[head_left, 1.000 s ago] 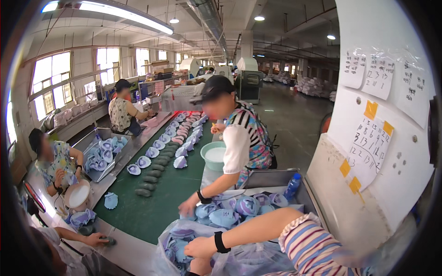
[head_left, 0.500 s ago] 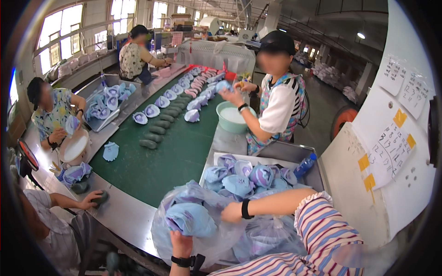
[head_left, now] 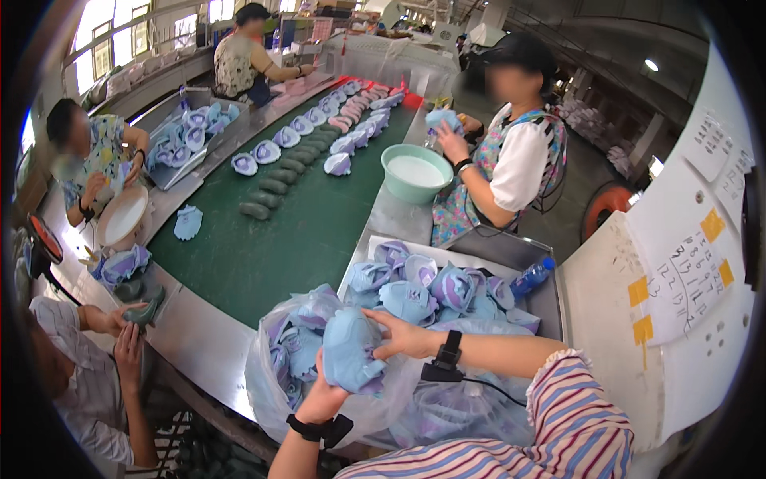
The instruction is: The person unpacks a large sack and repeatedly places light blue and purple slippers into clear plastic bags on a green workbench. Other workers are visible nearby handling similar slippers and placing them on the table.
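Observation:
Both my hands hold light blue shoe uppers (head_left: 349, 347) with purple lining, which look stacked together, above an open clear plastic bag (head_left: 267, 403). My left hand (head_left: 325, 397) is closed around the lower left side. From the right, my right hand (head_left: 405, 335) grips the upper edge with thumb and fingers. More uppers (head_left: 302, 351) lie inside the bag, behind the held ones. Beyond my right hand, a pile of blue and purple uppers (head_left: 408, 299) fills a tray (head_left: 348, 279). Another bag of uppers (head_left: 447, 411) sits under my right forearm.
A green conveyor belt (head_left: 231, 275) carries rows of uppers and dark shoe lasts (head_left: 275, 185). A blue-capped bottle (head_left: 532, 278) stands by the tray. Co-workers sit on both sides; a green basin (head_left: 415, 180) is before the right one. A white board (head_left: 678, 295) rises at right.
The uppers in my left hand have come up out of the bag, turned more upright. My right hand has moved onto them. At left, a co-worker has lifted a dark last with both hands.

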### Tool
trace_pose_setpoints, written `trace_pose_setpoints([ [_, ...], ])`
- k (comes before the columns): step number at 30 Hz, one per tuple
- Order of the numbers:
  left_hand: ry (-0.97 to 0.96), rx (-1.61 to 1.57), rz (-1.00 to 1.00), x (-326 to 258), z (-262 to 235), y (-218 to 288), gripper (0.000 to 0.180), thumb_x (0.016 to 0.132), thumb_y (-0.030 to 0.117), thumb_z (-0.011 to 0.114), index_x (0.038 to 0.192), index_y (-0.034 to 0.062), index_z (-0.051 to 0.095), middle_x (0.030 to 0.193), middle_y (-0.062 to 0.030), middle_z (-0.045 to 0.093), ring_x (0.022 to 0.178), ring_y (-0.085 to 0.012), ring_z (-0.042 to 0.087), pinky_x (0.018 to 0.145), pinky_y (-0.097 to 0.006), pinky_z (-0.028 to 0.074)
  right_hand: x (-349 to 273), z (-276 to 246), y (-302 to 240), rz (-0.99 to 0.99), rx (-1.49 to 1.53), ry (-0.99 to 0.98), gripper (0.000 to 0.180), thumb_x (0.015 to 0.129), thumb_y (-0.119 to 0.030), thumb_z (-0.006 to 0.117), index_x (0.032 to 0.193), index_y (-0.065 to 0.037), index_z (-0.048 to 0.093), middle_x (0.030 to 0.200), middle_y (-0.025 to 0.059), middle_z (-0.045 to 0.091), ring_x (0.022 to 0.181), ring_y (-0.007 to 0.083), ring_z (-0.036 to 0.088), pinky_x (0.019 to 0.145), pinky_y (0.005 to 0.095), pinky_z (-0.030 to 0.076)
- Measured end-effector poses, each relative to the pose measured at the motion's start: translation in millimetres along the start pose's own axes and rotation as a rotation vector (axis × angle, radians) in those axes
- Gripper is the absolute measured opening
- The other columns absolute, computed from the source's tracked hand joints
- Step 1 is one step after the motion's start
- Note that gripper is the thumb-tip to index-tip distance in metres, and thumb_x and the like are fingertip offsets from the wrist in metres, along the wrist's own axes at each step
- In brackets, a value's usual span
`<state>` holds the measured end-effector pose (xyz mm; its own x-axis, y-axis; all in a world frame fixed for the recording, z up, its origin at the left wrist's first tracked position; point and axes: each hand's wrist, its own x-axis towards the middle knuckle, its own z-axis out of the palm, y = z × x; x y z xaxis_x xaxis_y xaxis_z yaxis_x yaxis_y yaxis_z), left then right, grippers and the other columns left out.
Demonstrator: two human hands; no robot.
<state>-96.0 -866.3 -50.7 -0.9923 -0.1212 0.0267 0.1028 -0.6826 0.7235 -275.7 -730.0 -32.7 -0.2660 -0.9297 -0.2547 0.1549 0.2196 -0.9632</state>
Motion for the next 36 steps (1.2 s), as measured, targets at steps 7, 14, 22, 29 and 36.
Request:
trace_pose_setpoints([
  [7,0.412,0.161,0.183,8.4,-6.7,-20.1,0.067,0.069,0.002,0.074,0.121,0.0046,0.031,0.119,-0.0094,0.045,0.107,-0.0171,0.049,0.091,-0.032,0.042,5.9,11.0,-13.6,0.169,0.019,0.08,0.097,0.072,-0.024,0.077,0.146,-0.014,0.014,0.144,0.0087,0.019,0.128,0.0276,0.033,0.079,0.0346,0.052],
  [14,0.176,0.096,0.023,25.7,-38.3,-33.7,0.035,0.078,0.022,0.068,0.101,0.004,0.048,0.102,-0.0026,0.046,0.099,-0.0126,0.042,0.089,-0.026,0.034,7.8,3.1,-2.7,0.215,-0.252,-0.044,0.092,0.07,-0.028,0.077,0.142,-0.008,0.024,0.128,0.0102,0.045,0.105,0.0197,0.053,0.057,0.0265,0.052],
  [22,0.433,-0.46,0.183,33.8,-66.9,6.1,0.039,0.096,0.027,0.042,0.125,0.0009,0.046,0.122,-0.0114,0.055,0.109,-0.0237,0.054,0.096,-0.037,0.041,7.7,3.4,-26.1,0.066,0.12,0.075,0.073,0.074,-0.031,0.075,0.131,-0.007,0.038,0.109,0.0096,0.058,0.084,0.0177,0.062,0.05,0.0273,0.051],
  [29,0.319,-0.344,0.346,35.0,-54.8,14.6,0.027,0.099,0.021,0.036,0.119,0.0057,0.046,0.124,-0.0081,0.053,0.114,-0.0216,0.051,0.099,-0.041,0.039,0.1,-17.8,-30.0,0.238,0.248,0.269,0.053,0.083,-0.048,0.062,0.119,-0.012,0.049,0.101,0.0043,0.061,0.082,0.0159,0.064,0.054,0.033,0.053],
  [36,0.337,-0.244,0.352,27.4,-52.7,6.9,0.016,0.099,0.019,0.038,0.108,0.0077,0.046,0.117,-0.008,0.055,0.108,-0.0209,0.054,0.095,-0.04,0.042,-13.1,-36.5,-27.6,0.187,0.282,0.175,0.048,0.087,-0.05,0.056,0.113,-0.011,0.054,0.093,-0.0008,0.062,0.076,0.0113,0.061,0.054,0.0276,0.048],
])
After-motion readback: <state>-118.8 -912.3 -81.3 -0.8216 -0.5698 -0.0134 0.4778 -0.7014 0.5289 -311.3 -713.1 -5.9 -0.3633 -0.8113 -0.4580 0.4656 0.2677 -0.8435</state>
